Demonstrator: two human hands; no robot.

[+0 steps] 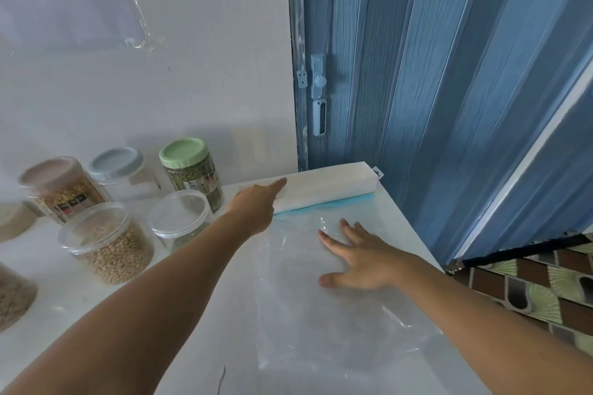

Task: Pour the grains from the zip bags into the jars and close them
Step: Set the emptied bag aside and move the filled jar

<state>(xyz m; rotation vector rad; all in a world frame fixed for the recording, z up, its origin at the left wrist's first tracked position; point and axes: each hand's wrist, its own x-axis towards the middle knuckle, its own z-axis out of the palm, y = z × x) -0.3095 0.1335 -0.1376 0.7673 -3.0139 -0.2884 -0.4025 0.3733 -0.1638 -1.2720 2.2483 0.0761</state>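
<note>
An empty clear zip bag [298, 292] lies flat on the white table, its blue zip strip [340, 203] tucked under a long white box [324, 187]. My right hand [359, 256] presses flat on the bag with fingers spread. My left hand [256, 202] reaches to the left end of the white box, fingers straight and touching it. At the left stand several clear jars: one with a green lid [192, 170] holding green grains, one with a grey-blue lid [120, 170], one with tan grains [109, 244], and a nearly empty lidded one [181, 218].
A jar with a brownish lid [61, 187] stands at the far left, and another grain jar [12, 295] is cut by the left edge. A blue folding door [417, 74] stands behind the table's right corner. Patterned cloth [545, 282] lies right of the table edge.
</note>
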